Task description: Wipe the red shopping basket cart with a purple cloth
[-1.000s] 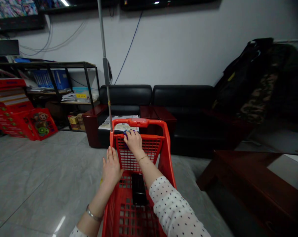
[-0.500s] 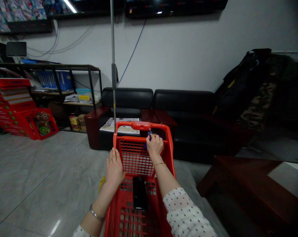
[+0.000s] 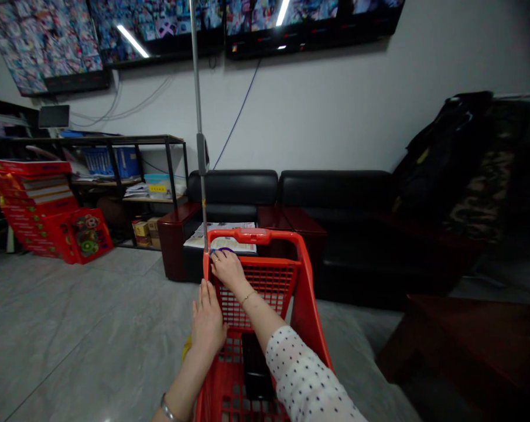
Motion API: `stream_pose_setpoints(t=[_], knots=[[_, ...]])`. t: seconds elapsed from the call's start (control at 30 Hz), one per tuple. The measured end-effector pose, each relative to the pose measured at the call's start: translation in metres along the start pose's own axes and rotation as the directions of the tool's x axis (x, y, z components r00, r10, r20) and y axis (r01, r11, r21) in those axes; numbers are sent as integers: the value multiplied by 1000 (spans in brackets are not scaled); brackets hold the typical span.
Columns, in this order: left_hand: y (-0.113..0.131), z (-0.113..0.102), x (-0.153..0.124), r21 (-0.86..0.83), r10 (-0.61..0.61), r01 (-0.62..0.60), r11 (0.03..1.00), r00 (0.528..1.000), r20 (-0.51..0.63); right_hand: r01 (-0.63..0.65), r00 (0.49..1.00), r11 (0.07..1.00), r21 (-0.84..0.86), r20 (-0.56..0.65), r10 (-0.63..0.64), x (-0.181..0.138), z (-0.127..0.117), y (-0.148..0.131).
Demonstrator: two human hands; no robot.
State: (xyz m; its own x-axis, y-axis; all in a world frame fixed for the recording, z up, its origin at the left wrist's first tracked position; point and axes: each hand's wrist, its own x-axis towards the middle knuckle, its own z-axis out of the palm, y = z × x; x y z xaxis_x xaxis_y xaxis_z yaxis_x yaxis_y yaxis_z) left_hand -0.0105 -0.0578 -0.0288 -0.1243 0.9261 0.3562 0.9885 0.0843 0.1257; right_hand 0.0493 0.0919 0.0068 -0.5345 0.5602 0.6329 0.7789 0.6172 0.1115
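One flat left hand [image 3: 208, 327] touches the cart [image 3: 309, 313]; bent right hand [image 3: 228, 270] grips something purple [image 3: 226, 250].

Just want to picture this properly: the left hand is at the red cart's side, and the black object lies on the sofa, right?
Not quite: the head view shows the black object lying inside the red cart. The left hand is indeed at the cart's side.
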Motion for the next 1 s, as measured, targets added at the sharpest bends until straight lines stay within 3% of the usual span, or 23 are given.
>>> stream_pose_setpoints(t=[0.2,0.3,0.43,0.57,0.63,0.7,0.83,1.0], knots=[[8,-9,-3,87,-45,41,995,998,48,136,990,991,1,22,-136,-34,-20,23],[7,-9,-6,61,-29,25,998,998,54,105,994,993,55,6,-106,-59,-38,37],[1,-13,-1,5,-23,22,1000,995,101,-106,979,976,189,-154,137,-83,-73,78],[-2,-21,30,-24,-38,40,999,996,82,-424,822,887,181,-335,461,-94,-96,138],[1,-20,48,-20,-52,53,998,997,54,-522,790,849,83,-329,517,-99,-95,163],[5,-16,61,-5,-84,84,996,996,37,-539,815,842,-26,-267,514,-104,-89,177],[9,-3,66,65,-61,66,996,995,-73,-512,856,850,-120,-150,494,-108,-83,181],[4,0,62,68,-48,54,996,995,-86,-620,785,777,-112,-90,614,-145,-99,140]])
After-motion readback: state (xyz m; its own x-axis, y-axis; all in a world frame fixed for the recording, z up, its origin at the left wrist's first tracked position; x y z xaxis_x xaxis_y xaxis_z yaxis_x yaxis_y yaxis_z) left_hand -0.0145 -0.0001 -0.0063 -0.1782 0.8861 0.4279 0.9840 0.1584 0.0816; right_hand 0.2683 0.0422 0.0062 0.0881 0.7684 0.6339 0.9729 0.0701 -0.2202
